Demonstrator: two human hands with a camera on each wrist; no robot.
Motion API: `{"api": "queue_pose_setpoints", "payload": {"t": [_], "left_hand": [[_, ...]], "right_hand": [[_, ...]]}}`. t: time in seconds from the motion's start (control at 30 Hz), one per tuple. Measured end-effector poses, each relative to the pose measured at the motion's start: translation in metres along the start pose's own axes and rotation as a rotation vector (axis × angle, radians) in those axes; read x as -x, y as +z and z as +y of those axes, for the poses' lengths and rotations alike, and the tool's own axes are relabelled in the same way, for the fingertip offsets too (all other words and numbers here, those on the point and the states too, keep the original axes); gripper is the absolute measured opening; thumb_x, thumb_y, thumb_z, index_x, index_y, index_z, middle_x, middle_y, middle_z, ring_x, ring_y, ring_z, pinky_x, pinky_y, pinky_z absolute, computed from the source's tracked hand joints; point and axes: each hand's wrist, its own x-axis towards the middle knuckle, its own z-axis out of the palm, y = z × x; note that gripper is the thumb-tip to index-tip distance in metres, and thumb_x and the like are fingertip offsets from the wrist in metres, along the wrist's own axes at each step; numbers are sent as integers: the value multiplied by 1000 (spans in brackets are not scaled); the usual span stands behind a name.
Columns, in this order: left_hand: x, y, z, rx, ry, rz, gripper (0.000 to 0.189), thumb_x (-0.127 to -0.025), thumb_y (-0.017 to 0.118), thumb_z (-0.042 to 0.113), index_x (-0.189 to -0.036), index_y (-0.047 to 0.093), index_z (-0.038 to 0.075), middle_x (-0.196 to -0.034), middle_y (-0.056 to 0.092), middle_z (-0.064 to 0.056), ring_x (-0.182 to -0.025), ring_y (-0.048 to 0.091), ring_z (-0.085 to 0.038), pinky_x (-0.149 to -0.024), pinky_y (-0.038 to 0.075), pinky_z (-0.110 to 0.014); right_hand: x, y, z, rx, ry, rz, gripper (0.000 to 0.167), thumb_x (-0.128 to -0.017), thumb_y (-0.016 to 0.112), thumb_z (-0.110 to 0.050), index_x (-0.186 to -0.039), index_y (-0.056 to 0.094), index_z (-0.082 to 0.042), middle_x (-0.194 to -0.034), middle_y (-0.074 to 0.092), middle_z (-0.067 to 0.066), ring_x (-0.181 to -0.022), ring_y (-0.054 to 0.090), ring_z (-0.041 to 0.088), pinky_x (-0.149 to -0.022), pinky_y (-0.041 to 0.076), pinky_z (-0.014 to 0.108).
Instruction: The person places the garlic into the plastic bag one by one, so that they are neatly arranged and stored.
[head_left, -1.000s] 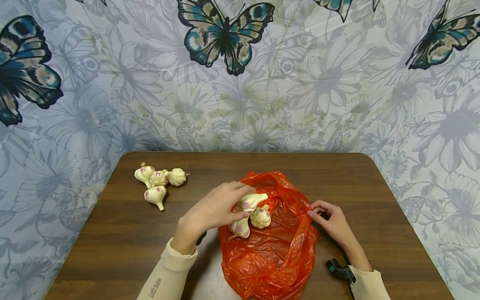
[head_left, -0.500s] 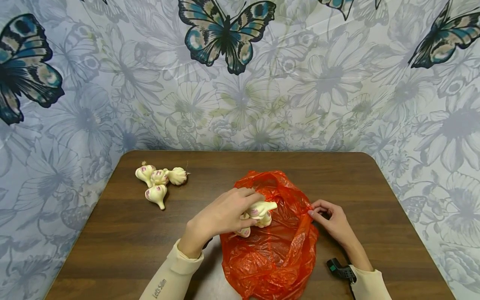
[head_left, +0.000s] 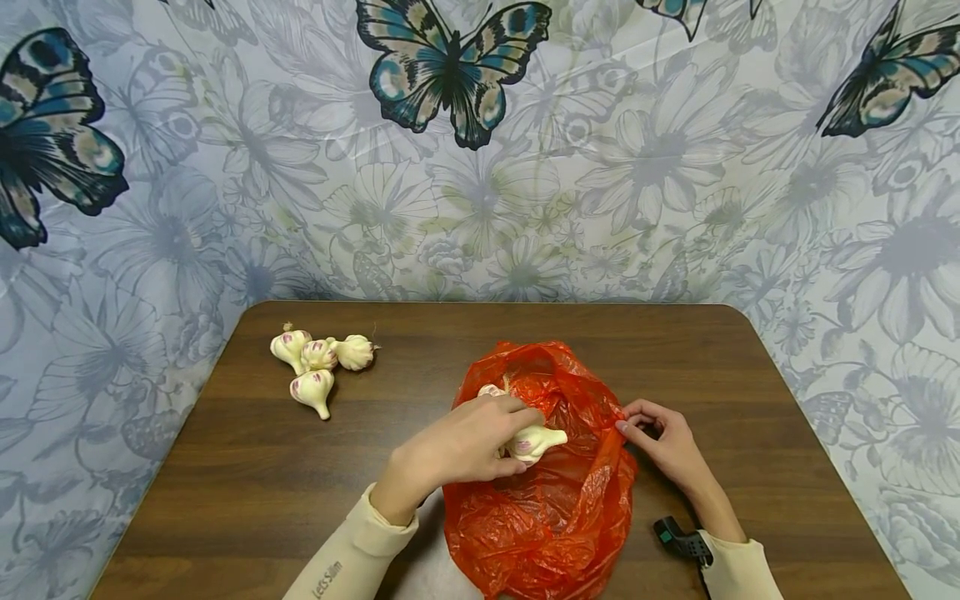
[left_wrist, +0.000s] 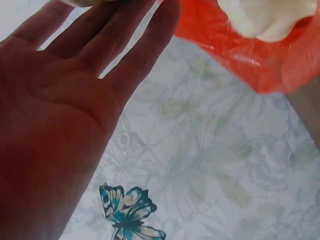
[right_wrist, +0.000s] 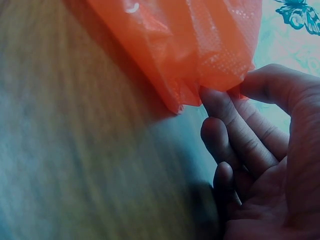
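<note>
A crinkled red plastic bag lies at the front middle of the table, its mouth spread open. Over that mouth my left hand grips a white garlic bulb between thumb and fingers, its stem pointing right. Another garlic bulb peeks out behind the hand, partly hidden. The left wrist view has a pale garlic bulb against the red plastic. At the bag's right edge, my right hand pinches the plastic between thumb and forefinger; the right wrist view shows this pinch on the bag closely.
Several garlic bulbs sit clustered at the table's back left. The brown wooden table ends at a rounded back edge before a butterfly-patterned cloth. A black device is strapped at the right wrist.
My left hand has moved right and toward the person with the garlic bulb, farther over the bag. A bulb behind the hand has come into sight. The right hand keeps its pinch.
</note>
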Motion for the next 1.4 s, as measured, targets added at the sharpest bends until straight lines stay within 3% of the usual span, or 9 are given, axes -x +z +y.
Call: {"api": "queue_pose_setpoints", "payload": {"t": [0.17,0.4,0.53,0.77,0.97,1.27,1.4], "left_hand": [[-3,7,3,-5,-4,-53,43,-92,83,33,-130,67,19,-108,65,8,-91,56,-6,-83,50,-25],[-5,11,4,-16,44,-28,40,-90,86,31,-124,68,19,-99,63,10,-83,53,-3,-77,47,-20],[-6,13,7,-48,65,-10,42,-89,86,32,-124,68,20,-103,65,10,-88,56,-3,-83,50,-23],[-8,17,13,-70,73,-34,52,-91,84,35,-137,66,18,-123,68,7,-112,64,-9,-100,53,-30],[-9,19,15,-68,81,-39,51,-92,84,34,-136,66,20,-127,68,7,-115,65,-11,-103,53,-31],[-10,19,20,-53,149,-13,53,-94,81,35,-141,63,18,-134,67,6,-126,62,-10,-116,46,-32],[-10,19,22,-42,142,-49,52,-96,79,38,-142,63,20,-135,67,7,-126,61,-9,-116,45,-32]], "right_hand": [[0,0,0,6,-1,0,4,-99,73,-7,-101,72,-11,-82,73,1,-76,61,14,-74,46,25],[0,0,0,4,-5,-1,5,-98,73,-7,-101,72,-11,-82,73,1,-76,61,14,-73,45,26],[0,0,0,-3,0,-3,6,-98,73,-6,-101,72,-12,-82,73,2,-77,62,14,-75,46,25],[0,1,-1,-4,-6,-1,5,-99,72,-6,-102,72,-10,-82,73,2,-77,62,14,-73,45,26],[1,1,-2,-2,-2,-1,6,-99,72,-6,-102,73,-12,-82,73,2,-77,62,14,-73,45,25],[0,1,-2,7,3,5,8,-98,73,-5,-103,73,-12,-82,73,1,-76,62,13,-73,45,25],[1,1,-4,17,6,8,5,-98,73,-8,-103,72,-10,-81,73,1,-76,62,13,-73,44,26]]}}
